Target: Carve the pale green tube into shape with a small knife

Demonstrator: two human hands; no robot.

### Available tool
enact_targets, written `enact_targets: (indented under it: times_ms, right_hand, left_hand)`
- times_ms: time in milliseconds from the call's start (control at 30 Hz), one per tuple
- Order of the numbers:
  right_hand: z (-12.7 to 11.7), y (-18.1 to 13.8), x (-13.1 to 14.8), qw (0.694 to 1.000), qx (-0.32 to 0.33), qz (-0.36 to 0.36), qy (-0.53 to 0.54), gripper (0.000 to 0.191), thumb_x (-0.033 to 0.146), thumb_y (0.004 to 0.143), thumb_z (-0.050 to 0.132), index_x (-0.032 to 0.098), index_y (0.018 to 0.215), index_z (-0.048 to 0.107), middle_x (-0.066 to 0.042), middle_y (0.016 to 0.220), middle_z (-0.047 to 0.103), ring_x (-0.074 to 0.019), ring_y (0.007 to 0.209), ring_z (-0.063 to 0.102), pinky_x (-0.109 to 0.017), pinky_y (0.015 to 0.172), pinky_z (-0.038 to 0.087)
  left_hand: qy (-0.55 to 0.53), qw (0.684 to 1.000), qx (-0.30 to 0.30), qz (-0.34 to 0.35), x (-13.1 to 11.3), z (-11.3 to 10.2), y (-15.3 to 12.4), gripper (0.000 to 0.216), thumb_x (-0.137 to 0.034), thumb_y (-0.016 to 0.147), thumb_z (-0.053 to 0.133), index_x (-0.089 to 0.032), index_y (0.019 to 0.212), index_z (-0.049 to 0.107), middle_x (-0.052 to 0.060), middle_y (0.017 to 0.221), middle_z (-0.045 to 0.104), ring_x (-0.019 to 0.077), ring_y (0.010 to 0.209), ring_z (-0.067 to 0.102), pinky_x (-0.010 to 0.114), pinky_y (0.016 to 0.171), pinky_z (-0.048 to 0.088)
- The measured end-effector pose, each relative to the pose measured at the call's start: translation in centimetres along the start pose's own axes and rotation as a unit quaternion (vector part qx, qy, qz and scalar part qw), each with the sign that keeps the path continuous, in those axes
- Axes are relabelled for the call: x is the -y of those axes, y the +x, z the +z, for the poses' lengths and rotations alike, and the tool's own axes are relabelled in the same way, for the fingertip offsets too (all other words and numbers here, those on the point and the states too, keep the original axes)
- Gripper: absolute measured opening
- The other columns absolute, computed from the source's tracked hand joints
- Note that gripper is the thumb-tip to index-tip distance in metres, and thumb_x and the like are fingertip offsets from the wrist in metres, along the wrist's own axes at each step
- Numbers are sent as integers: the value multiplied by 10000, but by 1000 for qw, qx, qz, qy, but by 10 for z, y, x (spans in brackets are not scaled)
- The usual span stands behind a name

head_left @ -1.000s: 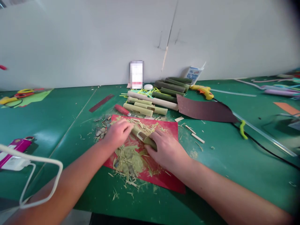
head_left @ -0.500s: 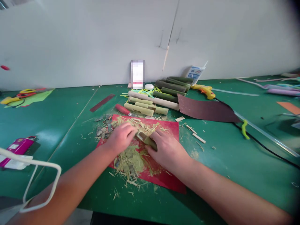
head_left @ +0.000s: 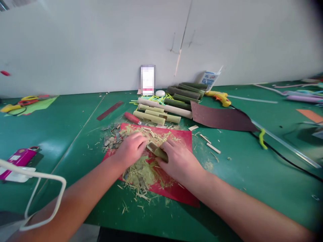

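A short bamboo tube [head_left: 158, 152] with an opening cut in its side lies in the grip of my right hand [head_left: 180, 161], whose fingers wrap its right end. My left hand [head_left: 133, 148] is closed in a pinch at the tube's other end; whatever sits between its fingertips is hidden. Both hands are over a red sheet [head_left: 185, 139] strewn with pale shavings [head_left: 141, 171] and dust. Just beyond the sheet lie a red-handled tool [head_left: 131, 117] and several cut bamboo pieces [head_left: 149, 117].
Dark green bamboo tubes [head_left: 183, 92] are stacked near the wall, beside a yellow glue gun [head_left: 219, 97]. Brown sandpaper [head_left: 222, 117] lies to the right. A phone [head_left: 147, 80] leans on the wall. At left are a magenta case [head_left: 21, 158] and a white wire loop [head_left: 63, 188].
Hands and tube hold almost the same place, with only a slight shift at the tube. The rest of the table looks unchanged.
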State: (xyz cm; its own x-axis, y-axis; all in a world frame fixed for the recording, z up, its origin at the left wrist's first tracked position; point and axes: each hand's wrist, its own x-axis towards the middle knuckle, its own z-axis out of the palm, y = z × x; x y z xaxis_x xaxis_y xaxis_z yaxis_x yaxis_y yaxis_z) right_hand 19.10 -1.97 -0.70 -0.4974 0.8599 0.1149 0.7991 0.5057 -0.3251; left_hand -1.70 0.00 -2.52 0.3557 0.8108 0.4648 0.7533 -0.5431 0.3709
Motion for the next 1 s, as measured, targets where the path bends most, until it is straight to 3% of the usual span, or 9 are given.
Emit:
enact_targets:
  times_ms: [133, 267, 433, 700, 767, 900, 1000]
  right_hand:
    - [0, 1, 0, 1000, 1, 9, 8, 114, 277, 754, 572, 189, 823, 550, -29, 850, 553, -159, 754, 532, -268, 609, 352]
    - [0, 0, 1, 1000, 15, 21, 18, 132, 299, 747, 584, 193, 821, 562, -25, 830, 558, -151, 721, 530, -264, 593, 345]
    - [-3, -1, 1, 999, 12, 28, 22, 208, 400, 765, 562, 194, 794, 573, -29, 810, 557, -144, 679, 511, -267, 574, 333]
    - [-2, 1, -3, 999, -28, 18, 22, 128, 305, 756, 542, 182, 722, 535, -20, 762, 538, -122, 632, 462, -256, 555, 307]
    - [-1, 0, -3, 999, -27, 20, 19, 137, 308, 756, 544, 182, 710, 518, -17, 754, 530, -118, 618, 450, -255, 549, 302]
    - [0, 0, -2, 999, -20, 20, 18, 129, 292, 750, 556, 183, 707, 499, -15, 758, 524, -119, 623, 449, -252, 549, 300]
    - [0, -1, -1, 999, -17, 22, 19, 142, 309, 754, 563, 185, 725, 499, -16, 772, 528, -119, 626, 451, -249, 540, 295]
  left_hand:
    - [34, 998, -37, -24, -2, 1, -1, 218, -223, 893, 457, -151, 763, 615, 47, 739, 570, 154, 719, 541, 287, 710, 439]
    - [9, 1000, -7, -17, -3, 1, -3, 201, -220, 897, 450, -150, 826, 625, 45, 752, 578, 149, 731, 552, 270, 705, 444]
    - [0, 998, -35, -44, 4, -2, -2, 198, -223, 888, 464, -155, 842, 644, 66, 825, 629, 167, 792, 583, 283, 755, 456]
    - [9, 995, -81, -62, 17, -7, 4, 156, -215, 854, 526, -153, 837, 669, 44, 760, 645, 158, 735, 589, 270, 706, 458]
    - [1, 996, -81, -46, 14, -4, 4, 159, -217, 856, 526, -151, 835, 668, 47, 761, 640, 156, 729, 584, 274, 702, 461]
    - [-32, 999, -26, 16, 4, 4, 3, 167, -220, 876, 504, -156, 870, 659, 50, 807, 636, 141, 738, 584, 271, 713, 464]
    - [-8, 998, -57, 4, 4, 5, 5, 185, -229, 875, 507, -153, 805, 660, 43, 748, 620, 139, 697, 572, 270, 684, 459]
